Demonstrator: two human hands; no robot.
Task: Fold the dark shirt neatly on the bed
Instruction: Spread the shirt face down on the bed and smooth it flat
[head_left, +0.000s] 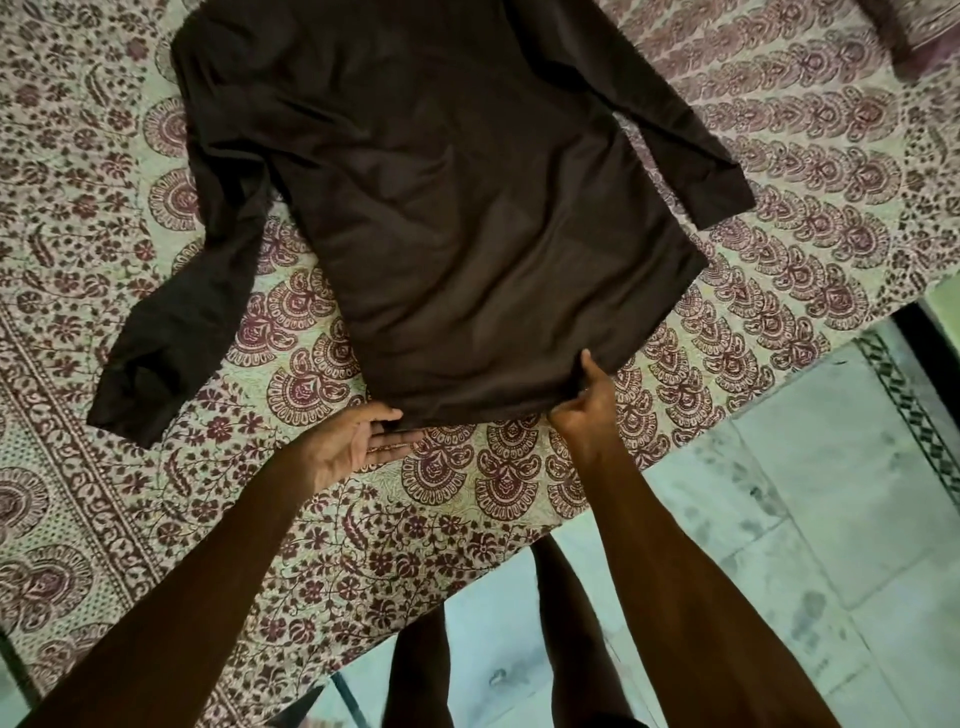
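Dark shirt (457, 208) lies spread flat on the bed (519, 478), sleeves out both sides. Right hand (587, 405) pinches the near hem, prob. to tug it smooth; left hand (358, 441) open, palm up, fingers straight w/ tips at the hem corner, likely about to grab

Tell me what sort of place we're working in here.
Most likely a bedroom in a home: a bed covered with a floral printed sheet, the dark shirt spread flat on it, and a pale tiled floor beside the bed's edge.
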